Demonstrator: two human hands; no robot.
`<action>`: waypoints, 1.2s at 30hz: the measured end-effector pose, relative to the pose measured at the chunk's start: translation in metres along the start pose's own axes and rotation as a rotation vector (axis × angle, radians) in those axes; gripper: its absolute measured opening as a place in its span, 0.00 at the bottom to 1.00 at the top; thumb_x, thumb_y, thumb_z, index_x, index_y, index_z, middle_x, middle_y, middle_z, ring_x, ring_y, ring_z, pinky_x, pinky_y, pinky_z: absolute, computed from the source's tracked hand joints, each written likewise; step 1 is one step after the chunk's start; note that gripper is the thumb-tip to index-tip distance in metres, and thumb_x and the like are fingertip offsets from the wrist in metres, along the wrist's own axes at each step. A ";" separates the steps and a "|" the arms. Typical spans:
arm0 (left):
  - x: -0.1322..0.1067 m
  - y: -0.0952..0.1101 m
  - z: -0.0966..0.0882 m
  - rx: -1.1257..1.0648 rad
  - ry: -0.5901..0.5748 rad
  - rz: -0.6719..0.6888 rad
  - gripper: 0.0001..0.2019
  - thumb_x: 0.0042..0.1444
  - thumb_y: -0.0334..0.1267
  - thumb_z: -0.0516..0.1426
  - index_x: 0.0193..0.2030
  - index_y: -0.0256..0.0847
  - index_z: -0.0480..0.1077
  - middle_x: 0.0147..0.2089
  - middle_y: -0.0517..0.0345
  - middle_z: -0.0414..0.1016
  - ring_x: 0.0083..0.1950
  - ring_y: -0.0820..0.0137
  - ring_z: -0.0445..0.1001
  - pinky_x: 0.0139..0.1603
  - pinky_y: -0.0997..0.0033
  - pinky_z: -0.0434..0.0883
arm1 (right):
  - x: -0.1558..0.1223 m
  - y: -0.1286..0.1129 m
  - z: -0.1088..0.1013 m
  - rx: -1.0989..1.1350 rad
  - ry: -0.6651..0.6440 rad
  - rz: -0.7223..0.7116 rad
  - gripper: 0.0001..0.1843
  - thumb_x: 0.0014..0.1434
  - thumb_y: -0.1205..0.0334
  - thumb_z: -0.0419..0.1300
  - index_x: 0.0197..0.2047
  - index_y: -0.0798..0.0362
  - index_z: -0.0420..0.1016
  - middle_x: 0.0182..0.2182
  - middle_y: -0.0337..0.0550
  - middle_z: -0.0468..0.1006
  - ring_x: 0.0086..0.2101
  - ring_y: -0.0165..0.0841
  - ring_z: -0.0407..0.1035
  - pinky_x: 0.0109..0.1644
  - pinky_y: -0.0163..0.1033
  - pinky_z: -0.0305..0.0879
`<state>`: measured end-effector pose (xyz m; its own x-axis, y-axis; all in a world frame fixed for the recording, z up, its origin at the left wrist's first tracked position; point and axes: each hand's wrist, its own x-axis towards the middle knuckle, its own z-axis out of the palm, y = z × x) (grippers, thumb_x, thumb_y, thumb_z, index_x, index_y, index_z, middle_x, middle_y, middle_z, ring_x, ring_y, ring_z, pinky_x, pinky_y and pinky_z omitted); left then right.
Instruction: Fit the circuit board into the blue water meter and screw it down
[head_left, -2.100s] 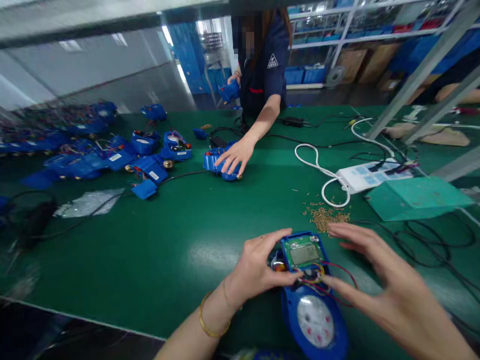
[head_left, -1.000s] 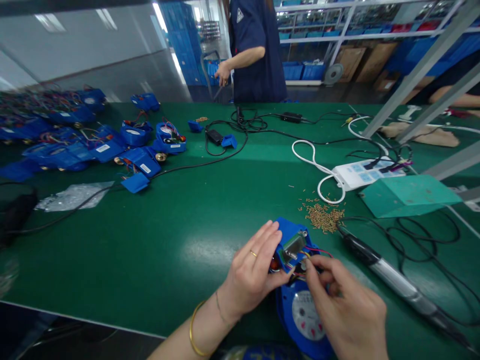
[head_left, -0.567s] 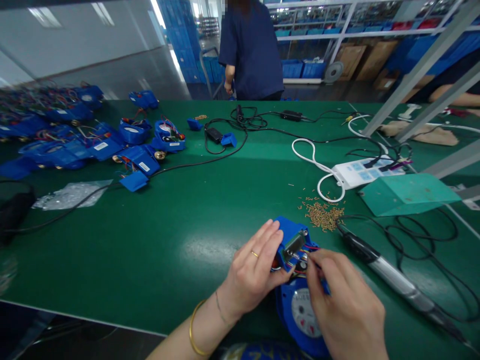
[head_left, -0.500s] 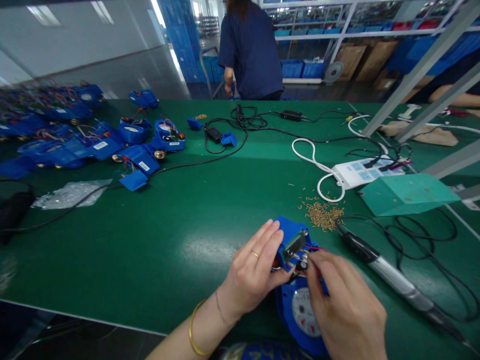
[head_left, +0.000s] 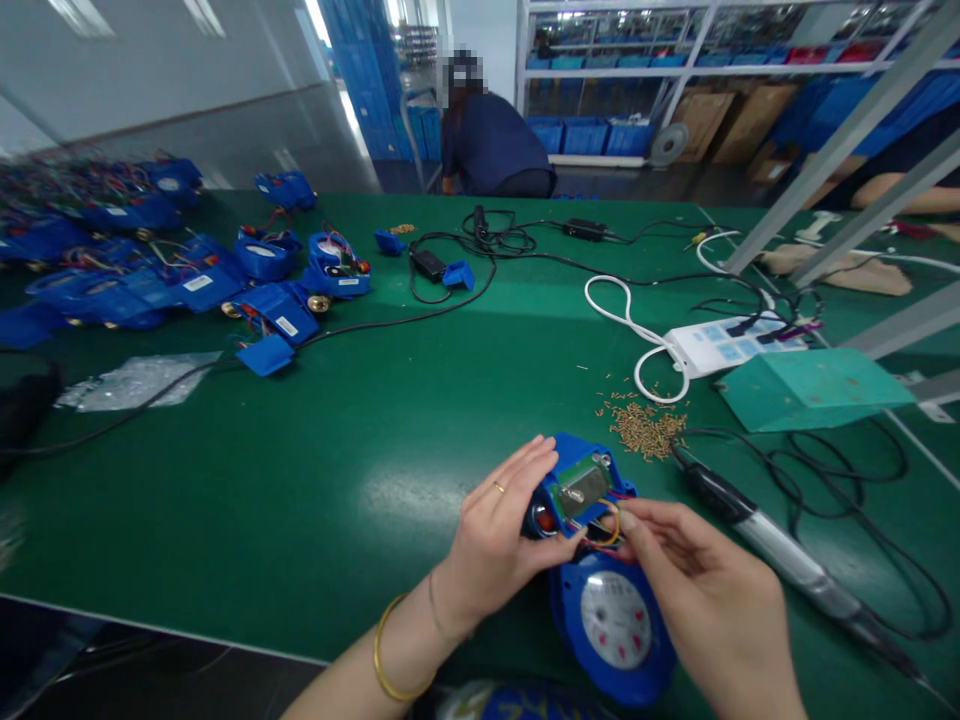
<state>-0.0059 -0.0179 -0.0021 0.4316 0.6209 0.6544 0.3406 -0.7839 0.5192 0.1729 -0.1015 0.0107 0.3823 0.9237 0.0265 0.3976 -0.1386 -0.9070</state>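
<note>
On the green bench (head_left: 315, 490), between both arms, is the blue meter (head_left: 619, 620); the left hand (head_left: 495, 530) has its fingers clamped on the upper part, the right hand (head_left: 712, 590) touches the wires (head_left: 616, 526) (I cannot tell if its fingers are clamped); beyond lie screws (head_left: 646, 430)

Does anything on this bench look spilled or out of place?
The small brass-coloured screws lie loose in a heap on the green tabletop, strays scattered around; it looks like a spill, but may be deliberate. The blue meter looks odd too, its wires exposed. I see no clear damage.
</note>
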 end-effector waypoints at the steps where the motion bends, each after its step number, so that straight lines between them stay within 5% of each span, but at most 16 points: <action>1: -0.001 -0.001 0.001 -0.032 0.006 -0.030 0.30 0.54 0.39 0.67 0.61 0.33 0.65 0.59 0.37 0.76 0.61 0.57 0.76 0.63 0.58 0.76 | 0.000 0.000 -0.001 0.068 -0.018 0.040 0.16 0.61 0.50 0.64 0.42 0.54 0.82 0.32 0.47 0.84 0.28 0.36 0.80 0.33 0.33 0.79; 11: -0.003 -0.010 0.008 -0.118 0.054 -0.058 0.32 0.50 0.39 0.69 0.61 0.35 0.66 0.59 0.39 0.76 0.60 0.57 0.77 0.62 0.57 0.77 | -0.001 -0.011 0.002 0.321 -0.013 0.265 0.18 0.52 0.48 0.69 0.37 0.54 0.83 0.25 0.44 0.80 0.24 0.32 0.74 0.28 0.32 0.74; 19: -0.001 -0.011 0.007 -0.123 0.056 -0.031 0.31 0.52 0.40 0.69 0.61 0.36 0.66 0.59 0.39 0.77 0.60 0.56 0.77 0.62 0.55 0.77 | 0.003 -0.003 0.002 0.324 -0.111 0.264 0.19 0.54 0.44 0.67 0.35 0.53 0.84 0.18 0.39 0.72 0.20 0.28 0.66 0.23 0.30 0.64; 27: 0.001 -0.012 0.006 -0.124 0.040 0.018 0.32 0.53 0.38 0.68 0.63 0.36 0.65 0.61 0.39 0.75 0.62 0.56 0.75 0.63 0.54 0.76 | 0.003 -0.012 0.003 0.409 -0.121 0.368 0.21 0.48 0.44 0.71 0.34 0.55 0.83 0.29 0.48 0.82 0.18 0.26 0.63 0.22 0.31 0.63; 31: 0.003 -0.011 0.005 -0.132 0.045 0.063 0.30 0.54 0.38 0.67 0.63 0.37 0.65 0.61 0.40 0.75 0.63 0.55 0.74 0.62 0.53 0.76 | 0.004 -0.018 0.002 0.420 -0.104 0.433 0.23 0.48 0.43 0.72 0.34 0.56 0.82 0.26 0.46 0.80 0.18 0.25 0.61 0.23 0.32 0.60; 36: 0.005 -0.010 0.004 -0.114 0.027 0.096 0.29 0.56 0.37 0.66 0.63 0.36 0.65 0.61 0.40 0.75 0.64 0.56 0.74 0.63 0.53 0.76 | 0.006 -0.013 -0.001 0.410 -0.200 0.337 0.23 0.52 0.42 0.69 0.31 0.56 0.82 0.21 0.44 0.75 0.18 0.25 0.61 0.23 0.30 0.60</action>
<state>-0.0041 -0.0073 -0.0062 0.4343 0.5442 0.7178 0.2007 -0.8353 0.5119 0.1707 -0.0942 0.0225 0.2505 0.9076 -0.3370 -0.0912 -0.3244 -0.9415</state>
